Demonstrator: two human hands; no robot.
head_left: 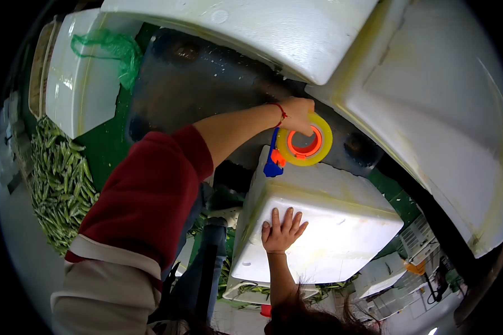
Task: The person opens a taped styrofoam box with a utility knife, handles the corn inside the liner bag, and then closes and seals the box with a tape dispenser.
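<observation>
"What is the right hand (282, 238) doing?"
"It is lying nearer, on white box (332, 231), fingers spreading, grasping nothing."
"And tape dispenser (284, 149)?"
"Beyond those fingers, near box's far edge, blue handle running near-to-far; left hand (298, 114) is gripping its top."

Left arm (237, 127) reaching across and forward, forearm bare, elbow slightly bent, left hand (297, 114) closed in a grip, right forearm (281, 273) extended, right hand (280, 237) flat, palm down, fingers (288, 218) spread.
</observation>
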